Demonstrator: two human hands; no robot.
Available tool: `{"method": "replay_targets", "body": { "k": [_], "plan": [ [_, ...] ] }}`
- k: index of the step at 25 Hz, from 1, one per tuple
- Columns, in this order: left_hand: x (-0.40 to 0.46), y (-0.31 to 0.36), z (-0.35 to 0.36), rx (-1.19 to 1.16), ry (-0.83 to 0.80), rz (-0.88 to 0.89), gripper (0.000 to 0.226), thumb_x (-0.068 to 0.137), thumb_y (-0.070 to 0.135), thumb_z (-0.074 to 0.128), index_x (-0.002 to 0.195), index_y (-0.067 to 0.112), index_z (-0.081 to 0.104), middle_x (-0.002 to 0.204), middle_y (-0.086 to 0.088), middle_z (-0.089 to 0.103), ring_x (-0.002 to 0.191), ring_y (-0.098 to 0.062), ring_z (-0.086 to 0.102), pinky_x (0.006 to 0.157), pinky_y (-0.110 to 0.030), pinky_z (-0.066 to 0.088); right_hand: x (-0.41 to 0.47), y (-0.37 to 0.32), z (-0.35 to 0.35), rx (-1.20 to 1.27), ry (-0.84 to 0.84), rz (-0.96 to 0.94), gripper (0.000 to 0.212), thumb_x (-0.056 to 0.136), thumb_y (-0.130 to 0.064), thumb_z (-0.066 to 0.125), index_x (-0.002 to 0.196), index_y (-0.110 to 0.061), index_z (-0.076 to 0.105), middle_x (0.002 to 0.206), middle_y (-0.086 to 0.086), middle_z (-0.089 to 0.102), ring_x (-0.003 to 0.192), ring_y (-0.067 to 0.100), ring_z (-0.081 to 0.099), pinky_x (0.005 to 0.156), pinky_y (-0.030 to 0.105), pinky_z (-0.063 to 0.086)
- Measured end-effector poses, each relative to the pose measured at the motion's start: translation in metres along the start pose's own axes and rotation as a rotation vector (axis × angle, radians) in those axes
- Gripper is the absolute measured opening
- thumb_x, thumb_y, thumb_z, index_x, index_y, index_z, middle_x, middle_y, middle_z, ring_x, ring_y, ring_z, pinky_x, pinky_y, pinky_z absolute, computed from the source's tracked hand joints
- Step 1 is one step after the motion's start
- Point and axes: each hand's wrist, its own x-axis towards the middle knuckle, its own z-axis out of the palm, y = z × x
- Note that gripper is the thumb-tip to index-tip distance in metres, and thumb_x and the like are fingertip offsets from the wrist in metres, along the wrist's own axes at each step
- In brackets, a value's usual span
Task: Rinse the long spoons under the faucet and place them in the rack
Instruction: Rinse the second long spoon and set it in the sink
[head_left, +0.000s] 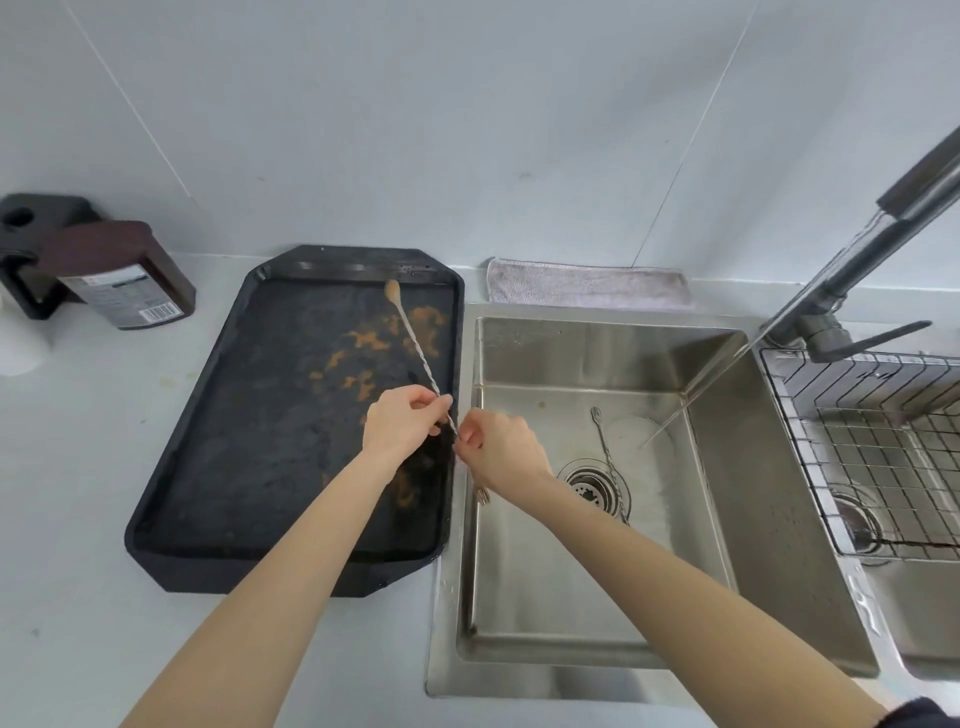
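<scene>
A long twisted-handle spoon (415, 343) with a brownish bowl is held over the black tray (218, 441). My left hand (400, 423) pinches its shaft near the lower end. My right hand (496, 449) grips the same spoon just below, at the sink's left edge; a forked tip shows beneath that hand. A second long spoon (608, 462) lies on the sink floor across the drain (589, 486). Water runs from the faucet (852, 270) into the sink (727, 519). The wire rack (810, 447) sits in the right basin.
The tray carries orange-brown stains. A dark brown bottle (122, 278) in a black holder stands at the far left of the counter. A folded grey cloth (587, 283) lies behind the sink against the wall.
</scene>
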Motion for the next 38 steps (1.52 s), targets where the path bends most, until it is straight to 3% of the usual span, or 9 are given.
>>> {"method": "replay_targets", "body": {
  "k": [5, 9, 12, 14, 18, 25, 31, 34, 38],
  "plan": [
    [-0.024, 0.027, 0.024, -0.192, -0.071, 0.055, 0.021, 0.087, 0.024, 0.059, 0.067, 0.024, 0.064, 0.073, 0.006, 0.066, 0.062, 0.001, 0.064, 0.086, -0.027, 0.046, -0.022, 0.032, -0.023, 0.103, 0.045, 0.057, 0.012, 0.084, -0.019, 0.057, 0.094, -0.013, 0.062, 0.101, 0.011, 0.071, 0.096, 0.031, 0.063, 0.081, 0.035, 0.051],
    [-0.042, 0.052, 0.057, -0.214, -0.155, 0.093, 0.012, 0.086, 0.023, 0.06, 0.079, 0.017, 0.068, 0.079, 0.003, 0.067, 0.066, -0.001, 0.065, 0.074, -0.02, 0.046, -0.043, 0.064, -0.043, 0.163, 0.072, 0.119, 0.005, 0.082, -0.018, 0.059, 0.08, -0.022, 0.058, 0.098, 0.009, 0.071, 0.095, 0.03, 0.062, 0.081, 0.035, 0.05],
    [-0.051, 0.069, 0.087, -0.278, -0.193, 0.115, 0.008, 0.087, 0.02, 0.061, 0.086, 0.015, 0.068, 0.074, 0.005, 0.066, 0.049, 0.01, 0.061, 0.057, -0.003, 0.045, -0.055, 0.093, -0.06, 0.17, 0.102, 0.167, 0.015, 0.08, -0.019, 0.059, 0.07, -0.027, 0.052, 0.095, 0.007, 0.071, 0.095, 0.028, 0.062, 0.082, 0.034, 0.051],
    [-0.056, 0.083, 0.107, -0.293, -0.202, 0.123, 0.009, 0.086, 0.02, 0.061, 0.086, 0.014, 0.069, 0.069, 0.009, 0.065, 0.043, 0.013, 0.059, 0.051, -0.001, 0.042, -0.062, 0.113, -0.071, 0.18, 0.115, 0.198, 0.023, 0.08, -0.019, 0.059, 0.063, -0.031, 0.048, 0.089, 0.004, 0.07, 0.095, 0.027, 0.062, 0.083, 0.033, 0.05],
    [-0.062, 0.119, 0.15, -0.343, -0.224, 0.123, 0.021, 0.086, 0.02, 0.062, 0.098, 0.005, 0.071, 0.07, 0.006, 0.067, 0.042, 0.012, 0.059, 0.047, 0.003, 0.041, -0.075, 0.156, -0.09, 0.177, 0.118, 0.234, 0.012, 0.079, -0.017, 0.056, 0.076, -0.028, 0.056, 0.095, 0.007, 0.071, 0.097, 0.028, 0.062, 0.084, 0.033, 0.05],
    [-0.059, 0.18, 0.188, -0.473, -0.233, 0.134, 0.028, 0.09, 0.018, 0.056, 0.112, 0.003, 0.064, 0.076, 0.005, 0.065, 0.044, 0.012, 0.06, 0.045, 0.001, 0.042, -0.076, 0.205, -0.122, 0.158, 0.125, 0.234, 0.014, 0.084, -0.016, 0.055, 0.094, -0.016, 0.065, 0.101, 0.005, 0.071, 0.098, 0.025, 0.062, 0.077, 0.027, 0.047],
    [-0.046, 0.2, 0.208, -0.488, -0.236, 0.116, 0.03, 0.089, 0.025, 0.058, 0.114, 0.009, 0.064, 0.09, 0.002, 0.069, 0.066, 0.003, 0.064, 0.055, -0.003, 0.047, -0.06, 0.227, -0.128, 0.176, 0.102, 0.256, 0.012, 0.084, -0.016, 0.054, 0.091, -0.017, 0.064, 0.097, 0.003, 0.07, 0.097, 0.025, 0.062, 0.08, 0.029, 0.048],
    [-0.041, 0.202, 0.212, -0.502, -0.242, 0.104, 0.026, 0.09, 0.021, 0.057, 0.111, 0.008, 0.065, 0.079, 0.007, 0.068, 0.059, 0.006, 0.065, 0.055, -0.003, 0.048, -0.051, 0.232, -0.125, 0.173, 0.086, 0.261, 0.009, 0.083, -0.016, 0.054, 0.082, -0.021, 0.06, 0.092, 0.002, 0.069, 0.094, 0.025, 0.063, 0.079, 0.032, 0.051],
    [-0.039, 0.202, 0.213, -0.492, -0.227, 0.104, 0.015, 0.09, 0.02, 0.057, 0.1, 0.015, 0.068, 0.078, 0.011, 0.066, 0.057, 0.008, 0.064, 0.054, -0.003, 0.047, -0.047, 0.237, -0.124, 0.164, 0.085, 0.278, 0.012, 0.084, -0.016, 0.054, 0.091, -0.014, 0.064, 0.097, 0.004, 0.071, 0.095, 0.025, 0.062, 0.078, 0.032, 0.05]
  ]
}}
